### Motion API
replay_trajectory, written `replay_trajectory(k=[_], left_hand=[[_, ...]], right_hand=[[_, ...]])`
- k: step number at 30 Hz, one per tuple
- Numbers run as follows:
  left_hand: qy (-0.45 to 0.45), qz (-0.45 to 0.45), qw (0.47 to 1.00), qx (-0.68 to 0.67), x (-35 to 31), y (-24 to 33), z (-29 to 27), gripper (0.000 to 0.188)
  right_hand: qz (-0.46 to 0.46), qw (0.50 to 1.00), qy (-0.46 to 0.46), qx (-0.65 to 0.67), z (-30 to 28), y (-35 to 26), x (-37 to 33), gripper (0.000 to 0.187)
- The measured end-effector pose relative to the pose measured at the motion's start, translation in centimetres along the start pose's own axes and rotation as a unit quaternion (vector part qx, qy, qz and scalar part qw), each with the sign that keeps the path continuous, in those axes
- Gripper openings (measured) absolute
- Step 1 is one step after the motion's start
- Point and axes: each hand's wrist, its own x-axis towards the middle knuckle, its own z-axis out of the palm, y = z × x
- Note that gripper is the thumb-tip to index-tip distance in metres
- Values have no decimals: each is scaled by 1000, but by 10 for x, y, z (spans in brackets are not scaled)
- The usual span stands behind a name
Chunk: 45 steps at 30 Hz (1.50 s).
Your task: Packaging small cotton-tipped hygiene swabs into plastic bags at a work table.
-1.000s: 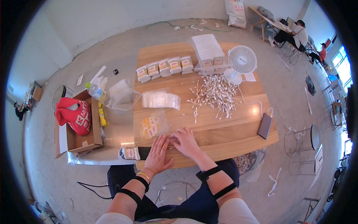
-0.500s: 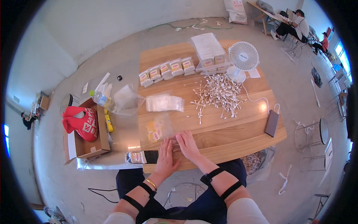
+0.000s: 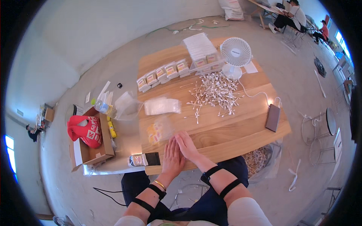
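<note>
At the table's near edge, my left hand (image 3: 172, 158) lies with its fingers stretched forward. My right hand (image 3: 186, 146) rests against it, slanting in from the right with its fingers straight. The two hands touch, and whatever is beneath or between them is hidden. Just left of my left hand is a clear pack of cotton swabs (image 3: 139, 160) with a black piece (image 3: 152, 158) at its right end. Beyond my fingertips lie a clear bag with yellow cards (image 3: 155, 132) and a stack of clear plastic bags (image 3: 162, 106). A loose pile of cotton swabs (image 3: 217, 90) spreads farther off.
Filled packs (image 3: 161, 74) line the far left; a plastic tray of more packs (image 3: 201, 52) stands beside a white fan (image 3: 235, 52). A power bank (image 3: 272, 118) lies right. Left are an open carton (image 3: 86, 152) with a red bag (image 3: 88, 130), and a bottle (image 3: 103, 107).
My hands have drawn together, closing the gap where several cotton swabs showed between them; those swabs are now out of sight. The view has also shifted and turned slightly.
</note>
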Motion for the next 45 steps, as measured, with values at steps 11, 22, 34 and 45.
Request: replay_trajectory(k=[11, 22, 34, 45], left_hand=[[-50, -25, 994, 94, -15, 11, -1, 88], [-45, -62, 990, 116, 13, 13, -2, 92], [-89, -63, 987, 121, -21, 25, -5, 93], [-9, -37, 997, 61, -8, 5, -9, 88]], right_hand=[[58, 986, 96, 125, -33, 10, 12, 31], [72, 985, 95, 127, -39, 15, 11, 33], [63, 985, 116, 114, -45, 15, 12, 36], [60, 995, 53, 61, -42, -10, -9, 34]])
